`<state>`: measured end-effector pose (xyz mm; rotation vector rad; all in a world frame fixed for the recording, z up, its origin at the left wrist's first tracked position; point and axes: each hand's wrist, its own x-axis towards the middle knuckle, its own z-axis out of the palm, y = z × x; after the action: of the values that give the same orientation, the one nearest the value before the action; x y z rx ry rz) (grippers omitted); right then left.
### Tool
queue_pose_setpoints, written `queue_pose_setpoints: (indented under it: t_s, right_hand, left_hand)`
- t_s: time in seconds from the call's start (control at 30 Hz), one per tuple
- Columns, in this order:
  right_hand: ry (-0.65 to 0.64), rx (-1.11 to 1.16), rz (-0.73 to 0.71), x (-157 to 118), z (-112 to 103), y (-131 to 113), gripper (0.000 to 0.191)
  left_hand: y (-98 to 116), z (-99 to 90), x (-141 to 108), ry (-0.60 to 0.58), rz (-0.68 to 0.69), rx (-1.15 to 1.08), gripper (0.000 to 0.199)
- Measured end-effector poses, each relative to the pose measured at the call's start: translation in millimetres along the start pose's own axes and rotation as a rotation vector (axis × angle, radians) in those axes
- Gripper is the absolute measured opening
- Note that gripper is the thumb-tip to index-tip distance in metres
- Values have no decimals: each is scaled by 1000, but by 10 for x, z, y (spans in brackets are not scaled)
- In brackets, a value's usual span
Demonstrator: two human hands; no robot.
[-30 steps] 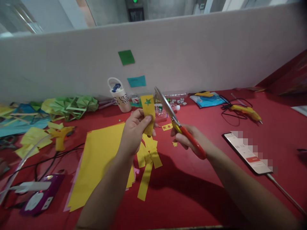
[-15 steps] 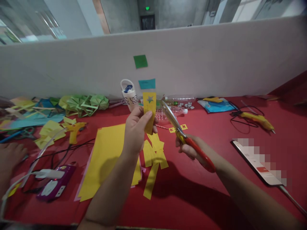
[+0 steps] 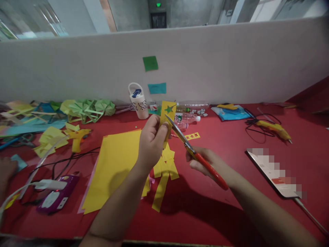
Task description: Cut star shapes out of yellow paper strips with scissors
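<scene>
My left hand point(image 3: 153, 142) pinches a yellow paper strip point(image 3: 168, 118) upright between thumb and fingers. A star-shaped hole is cut through its upper part. My right hand point(image 3: 203, 159) is closed round the red handles of a pair of scissors point(image 3: 189, 145). The blades point up and left, their tips at the strip just below the star hole. Under my hands several loose yellow paper strips point(image 3: 161, 193) lie across each other. Left of these is a stack of yellow paper sheets point(image 3: 113, 168). Behind my right hand lies a strip with star holes point(image 3: 193, 136).
A white cup point(image 3: 140, 106), plastic bottles point(image 3: 190, 118) and green folded paper point(image 3: 88, 109) line the low wall. Glue guns point(image 3: 77, 139) lie at both sides. A purple power strip point(image 3: 58, 193) is at left, a phone point(image 3: 273, 178) at right. Another person's hand point(image 3: 7, 169) is at far left.
The strip in my left hand has shifted slightly right and tilted. The scissor tips have come down and left onto it. The other person's hand now has a light blue piece by it.
</scene>
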<state>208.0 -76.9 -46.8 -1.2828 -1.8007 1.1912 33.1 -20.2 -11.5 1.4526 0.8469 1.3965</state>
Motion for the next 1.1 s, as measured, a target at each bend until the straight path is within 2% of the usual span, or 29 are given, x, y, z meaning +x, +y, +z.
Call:
queue_pose_setpoints:
  t_s: [0.13, 0.33, 0.7, 1.1]
  right_hand:
    - [-12, 33, -5, 5, 23, 36, 45]
    - [-51, 100, -61, -26, 11, 34, 44]
    - [-54, 194, 30, -20, 51, 7, 58]
    - [-32, 222, 34, -24, 76, 0, 55]
  left_hand:
    - [-11, 0, -13, 5, 35, 0, 16]
    - [12, 5, -23, -12, -24, -33, 12]
    - [13, 19, -37, 3, -30, -40, 12]
    - [-10, 10, -31, 1, -5, -87, 9]
